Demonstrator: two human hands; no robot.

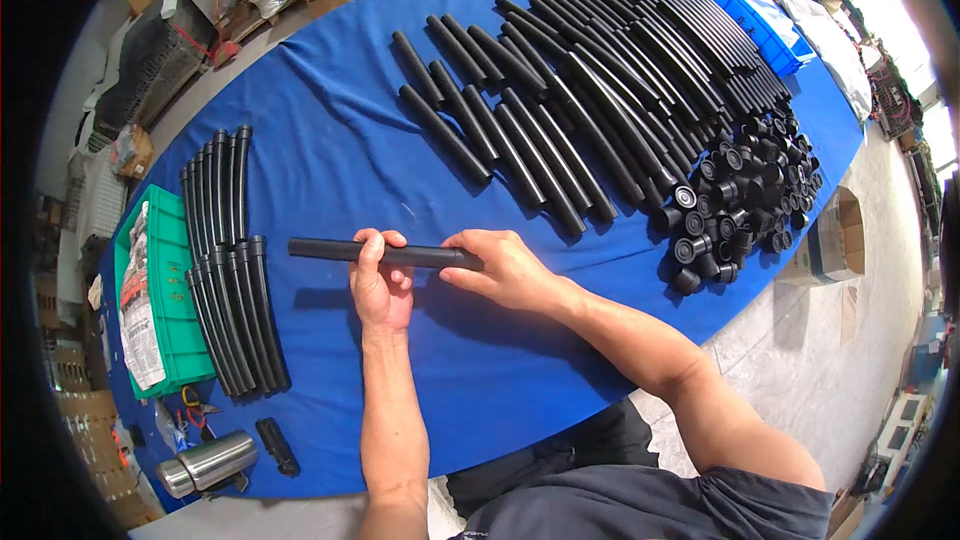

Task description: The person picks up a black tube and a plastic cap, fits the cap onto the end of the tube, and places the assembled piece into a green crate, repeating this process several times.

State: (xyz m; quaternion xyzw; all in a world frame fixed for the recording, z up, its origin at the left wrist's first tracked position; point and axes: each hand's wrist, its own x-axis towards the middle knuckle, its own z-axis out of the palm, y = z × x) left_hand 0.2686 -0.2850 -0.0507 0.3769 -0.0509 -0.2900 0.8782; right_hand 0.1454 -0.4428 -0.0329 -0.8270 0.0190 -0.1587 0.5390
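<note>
A long black tube (325,248) lies level across my two hands, above the blue cloth. My left hand (380,285) grips it near its middle, with the thumb over the top and the fingers curled round. At the right end of the tube, my right hand (510,270) is closed, thumb below and fingers above. That end looks slightly wider, like a cap, but my fingers partly hide it. To the right lies a heap of black caps (735,162). Many loose black tubes (445,135) are spread beyond my hands.
Capped black tubes (238,315) stand in two rows at the left, beside a green crate (185,340) holding newspaper. A steel flask (220,460), scissors (195,405) and a small black object (277,447) lie near the front-left edge. At the far right sits a blue bin (795,62).
</note>
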